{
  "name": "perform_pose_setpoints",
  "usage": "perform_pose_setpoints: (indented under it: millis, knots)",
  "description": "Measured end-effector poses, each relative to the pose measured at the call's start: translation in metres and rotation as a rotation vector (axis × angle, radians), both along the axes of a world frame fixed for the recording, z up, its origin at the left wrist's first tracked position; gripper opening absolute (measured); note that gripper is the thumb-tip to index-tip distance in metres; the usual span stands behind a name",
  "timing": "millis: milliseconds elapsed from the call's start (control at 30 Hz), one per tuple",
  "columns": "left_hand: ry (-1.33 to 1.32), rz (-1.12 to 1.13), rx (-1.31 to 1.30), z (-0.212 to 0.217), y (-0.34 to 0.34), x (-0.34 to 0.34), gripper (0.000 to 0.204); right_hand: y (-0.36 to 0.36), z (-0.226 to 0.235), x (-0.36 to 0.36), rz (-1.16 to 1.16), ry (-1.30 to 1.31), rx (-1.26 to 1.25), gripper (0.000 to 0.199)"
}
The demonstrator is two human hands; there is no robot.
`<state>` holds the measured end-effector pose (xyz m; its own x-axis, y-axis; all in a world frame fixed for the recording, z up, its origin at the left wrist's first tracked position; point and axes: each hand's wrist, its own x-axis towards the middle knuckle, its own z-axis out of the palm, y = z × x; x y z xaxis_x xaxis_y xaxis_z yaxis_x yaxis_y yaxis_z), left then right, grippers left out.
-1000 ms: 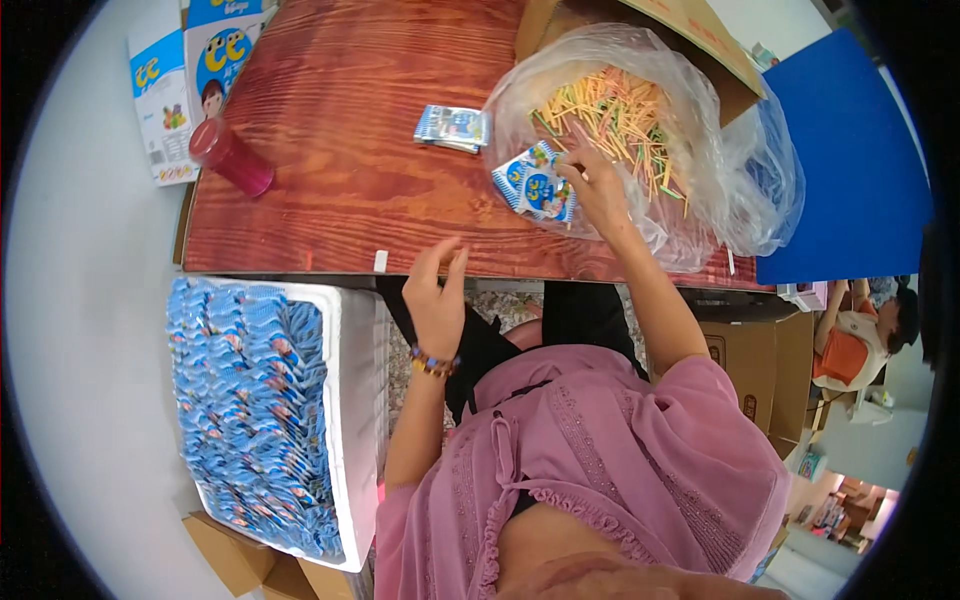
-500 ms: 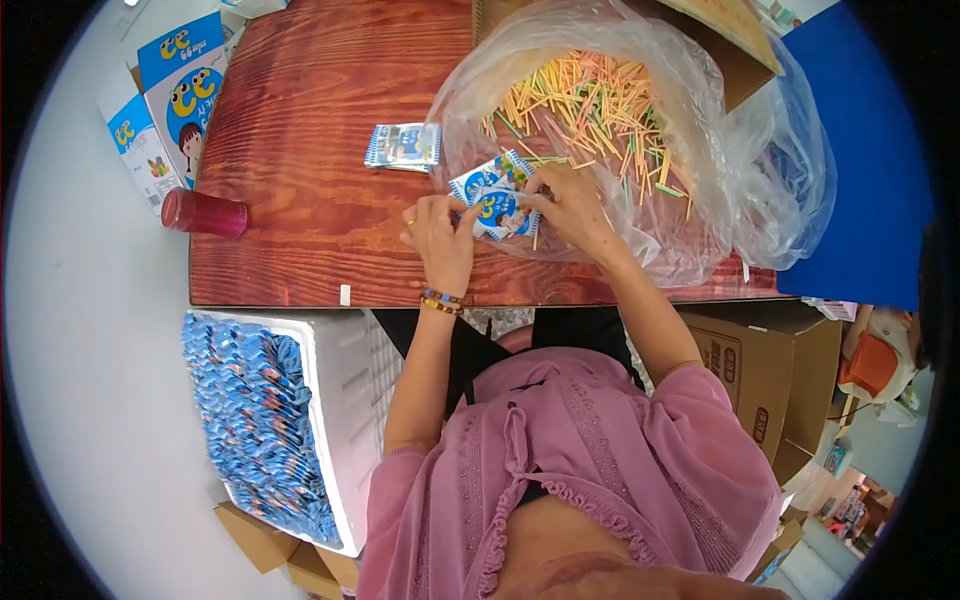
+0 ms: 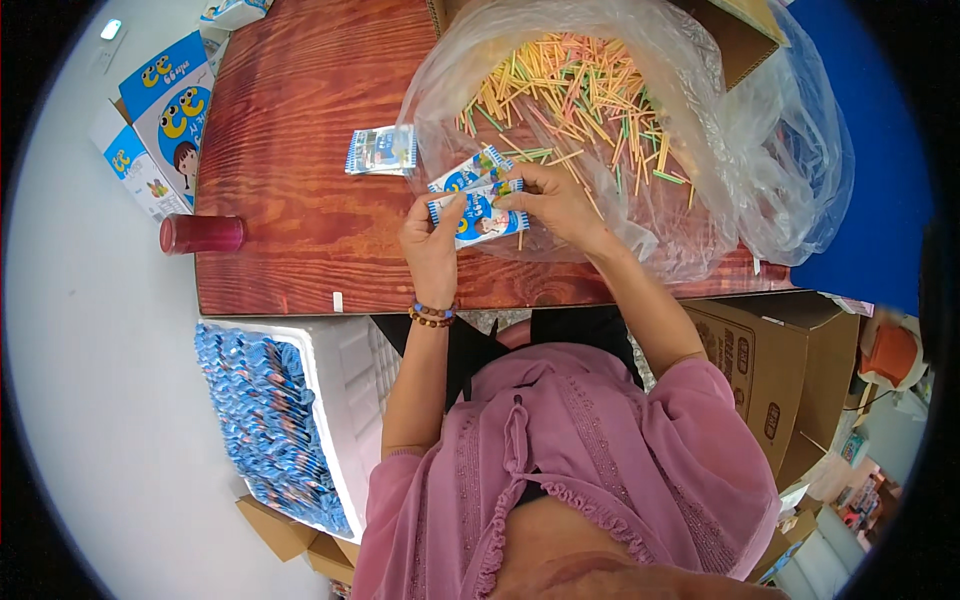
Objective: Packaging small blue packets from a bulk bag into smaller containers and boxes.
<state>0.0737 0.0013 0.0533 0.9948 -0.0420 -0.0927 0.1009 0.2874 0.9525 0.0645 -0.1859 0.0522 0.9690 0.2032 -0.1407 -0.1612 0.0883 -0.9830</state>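
Observation:
My left hand [image 3: 430, 250] pinches the left ends of two small blue-and-white snack packets [image 3: 484, 217], thumb on top. The packets overlap, slightly fanned, just above the table's near part. At their right ends my right hand [image 3: 555, 203] grips them between thumb and fingers. A short stack of similar packets [image 3: 382, 151] lies flat beyond my left hand. Right behind my hands spreads a clear plastic bag [image 3: 690, 215], open, with many thin pink, yellow and green candy-like sticks [image 3: 570, 85] in it. A few sticks lie close to my right fingers.
The reddish wooden table [image 3: 290, 120] carries a pink-red jar [image 3: 203, 234] lying at its left edge. Beside it stands a blue-and-white printed carton [image 3: 165, 125]. A white foam box [image 3: 335, 440] full of blue packets is below left. Cardboard boxes [image 3: 745, 350] stand below right.
Both hands have shifted slightly left with the packets. The two packets now overlap more evenly, like a small fan. The whole view has moved a little.

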Motion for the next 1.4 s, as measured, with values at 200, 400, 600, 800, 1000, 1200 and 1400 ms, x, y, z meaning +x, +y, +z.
perform_pose_setpoints:
  millis: [200, 400, 600, 800, 1000, 1200, 1400]
  knots:
    - [0.032, -0.014, -0.029, -0.001, -0.002, -0.008, 0.014, 0.007, -0.009, -0.001, -0.135, -0.076, 0.076, 0.014]
    - [0.059, 0.082, -0.192, -0.002, -0.003, -0.017, 0.012, 0.009, 0.001, -0.007, -0.101, -0.087, -0.012, 0.013]
    - [0.173, 0.134, -0.414, 0.008, 0.001, -0.021, 0.013, -0.005, 0.022, -0.011, -0.156, -0.151, 0.04, 0.014]
    - [0.243, 0.07, -0.484, 0.01, -0.005, -0.024, 0.017, 0.004, 0.035, -0.022, -0.032, -0.612, -0.354, 0.02]
    - [0.226, 0.064, -0.423, 0.005, -0.009, -0.033, 0.017, -0.01, 0.026, -0.015, 0.228, -0.682, -0.24, 0.02]
    - [0.206, 0.094, -0.412, -0.001, -0.004, -0.033, 0.017, -0.09, 0.001, 0.052, -0.278, -0.293, -0.525, 0.022]
    - [0.232, 0.141, -0.382, -0.005, 0.001, -0.037, 0.017, -0.091, -0.005, 0.095, -0.393, -0.381, -0.92, 0.024]
